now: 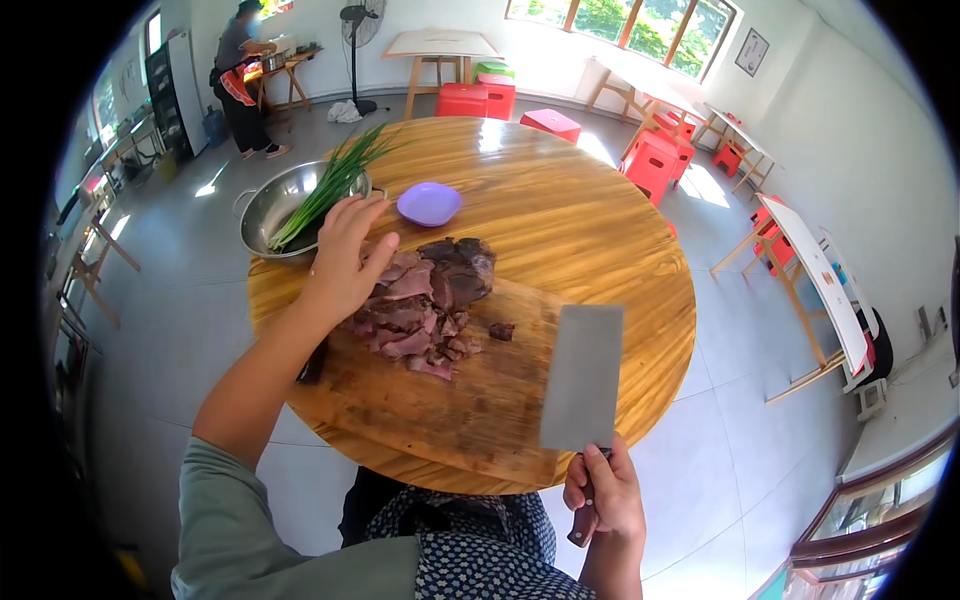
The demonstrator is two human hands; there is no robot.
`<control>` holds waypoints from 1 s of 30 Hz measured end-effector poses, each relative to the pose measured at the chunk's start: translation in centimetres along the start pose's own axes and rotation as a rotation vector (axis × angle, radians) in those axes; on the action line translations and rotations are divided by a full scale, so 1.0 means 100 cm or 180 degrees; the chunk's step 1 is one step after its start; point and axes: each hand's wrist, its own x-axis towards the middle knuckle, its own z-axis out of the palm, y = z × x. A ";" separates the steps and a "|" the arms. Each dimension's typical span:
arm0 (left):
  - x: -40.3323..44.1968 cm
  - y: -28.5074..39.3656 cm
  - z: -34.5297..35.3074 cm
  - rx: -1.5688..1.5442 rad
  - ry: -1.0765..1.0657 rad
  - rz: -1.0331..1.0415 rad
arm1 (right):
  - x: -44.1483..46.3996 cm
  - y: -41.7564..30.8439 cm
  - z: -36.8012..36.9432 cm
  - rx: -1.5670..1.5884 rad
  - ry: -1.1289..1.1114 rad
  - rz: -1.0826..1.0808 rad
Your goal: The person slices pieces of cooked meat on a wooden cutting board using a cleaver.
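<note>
My right hand (608, 488) is wrapped round the dark wooden handle of a cleaver, whose broad grey blade (583, 378) lies flat-side up over the right part of the cutting board (400, 405). On the board is a pile of sliced dark-pink meat (408, 318), with larger dark pieces (463, 270) at its back and one small bit (502, 331) to the right. My left hand (350, 255) is at the pile's upper left edge, fingers apart, between the meat and a steel bowl (285, 212) of green onions (335, 185). Whether it touches the meat is unclear.
A small purple dish (429, 203) sits on the round wooden table (600, 240), behind the meat. A dark object (313, 364) lies by the board's left edge. Beyond are red stools (650, 165), white tables (440, 44), a standing fan (355, 50) and another person (238, 80) at back left.
</note>
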 end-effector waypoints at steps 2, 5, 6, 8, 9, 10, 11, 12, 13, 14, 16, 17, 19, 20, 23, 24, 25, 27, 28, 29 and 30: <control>0.006 0.047 -0.009 0.0046 0.0133 0.0459 | 0.000 0.003 -0.002 -0.0011 -0.0054 -0.0062; -0.011 0.095 0.013 -0.0668 -0.0611 0.1079 | 0.002 0.002 0.000 -0.0023 0.0074 0.0022; -0.019 0.107 0.032 -0.0734 -0.0713 0.1137 | 0.002 0.002 -0.001 -0.0022 0.0066 0.0018; -0.033 0.117 0.067 -0.0701 -0.0870 0.0850 | 0.001 0.004 -0.002 -0.0046 0.0075 -0.0042; -0.038 0.115 0.086 -0.0684 -0.0860 0.0859 | -0.001 0.002 -0.002 -0.0040 0.0059 -0.0056; -0.044 0.111 0.104 -0.0628 -0.0974 0.0596 | -0.005 -0.001 -0.002 -0.0029 0.0078 -0.0034; -0.047 0.110 0.113 -0.0576 -0.1093 0.0335 | -0.009 -0.002 -0.003 -0.0015 0.0104 -0.0008; -0.047 0.112 0.111 -0.0572 -0.1107 0.0347 | -0.012 -0.001 -0.006 0.0002 0.0111 -0.0008; -0.047 0.115 0.109 -0.0737 -0.1093 0.0252 | -0.016 -0.001 -0.009 -0.0058 0.0116 -0.0088; -0.048 0.117 0.106 -0.0899 -0.1084 0.0159 | -0.019 -0.001 -0.013 -0.0114 0.0124 -0.0167; -0.057 0.132 0.073 -0.1137 -0.0813 0.0675 | -0.023 -0.003 -0.020 -0.0069 0.0104 -0.0203; -0.065 0.140 0.055 -0.1391 -0.0522 0.1162 | -0.025 -0.002 -0.026 -0.0251 0.0058 -0.0268; -0.085 0.148 0.030 -0.1428 -0.0486 0.1403 | -0.028 -0.001 -0.034 -0.0451 -0.0105 -0.0330; -0.095 0.151 0.022 -0.1465 -0.0351 0.1627 | -0.028 -0.002 -0.035 -0.0478 -0.0202 -0.0333; -0.115 0.156 0.009 -0.1649 -0.0306 0.1499 | -0.027 -0.001 -0.036 -0.0574 -0.0292 -0.0252; -0.120 0.157 0.009 -0.1644 -0.0341 0.1479 | -0.027 0.000 -0.035 -0.0599 -0.0300 -0.0251; -0.122 0.160 0.012 -0.1938 -0.0246 0.1251 | -0.027 0.001 -0.035 -0.0631 -0.0300 -0.0263; -0.126 0.161 0.013 -0.2237 -0.0156 0.1032 | -0.030 -0.002 -0.034 -0.0687 -0.0269 -0.0186; -0.129 0.161 0.013 -0.2317 -0.0325 0.0859 | -0.031 -0.003 -0.033 -0.0751 -0.0252 -0.0117; -0.133 0.161 0.013 -0.2395 -0.0501 0.0683 | -0.033 -0.004 -0.033 -0.0733 -0.0243 -0.0111; -0.139 0.163 0.018 -0.2384 -0.0510 0.0703 | -0.032 -0.007 -0.034 -0.0810 -0.0263 -0.0117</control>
